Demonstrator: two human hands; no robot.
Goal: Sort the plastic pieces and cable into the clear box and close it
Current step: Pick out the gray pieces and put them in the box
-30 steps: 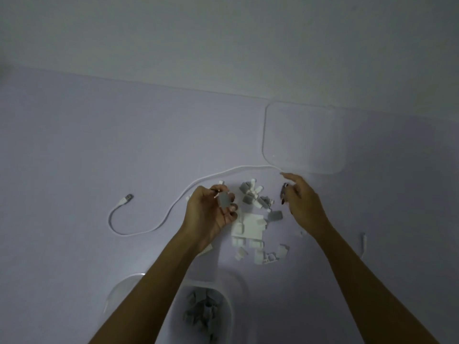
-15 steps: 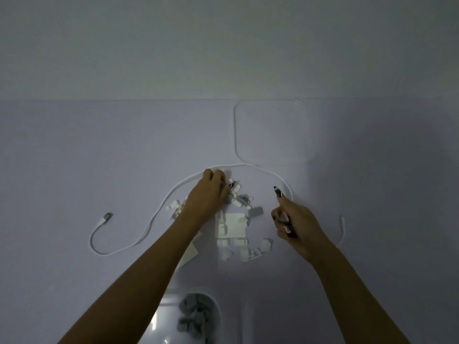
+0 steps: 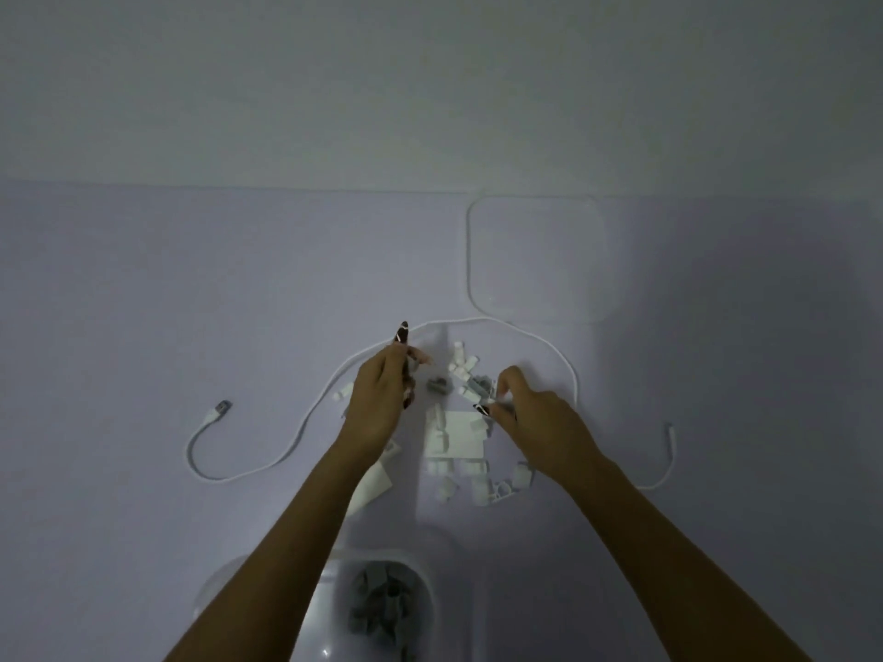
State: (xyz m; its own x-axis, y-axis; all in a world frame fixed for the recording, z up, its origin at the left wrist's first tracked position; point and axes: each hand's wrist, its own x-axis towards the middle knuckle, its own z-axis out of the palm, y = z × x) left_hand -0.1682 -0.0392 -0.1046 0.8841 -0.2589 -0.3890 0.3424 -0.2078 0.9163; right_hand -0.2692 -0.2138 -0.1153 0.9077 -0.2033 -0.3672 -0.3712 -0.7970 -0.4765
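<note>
- Head view, dim light; white cable point(image 3: 306, 425) lies in a wide arc on the lilac table point(image 3: 119, 303), connector end far left, open table round it.
- left hand point(image 3: 377, 403): forearm reaching forward, index extended, other fingers curled; small piece apparently pinched, hard to tell.
- plastic pieces point(image 3: 458, 437) scattered between both hands.
- clear box point(image 3: 382, 609) at near edge, grey pieces inside.
- right hand point(image 3: 535, 422): fingers curled, pinching a white piece.
- clear lid point(image 3: 540, 260) flat at far edge.
</note>
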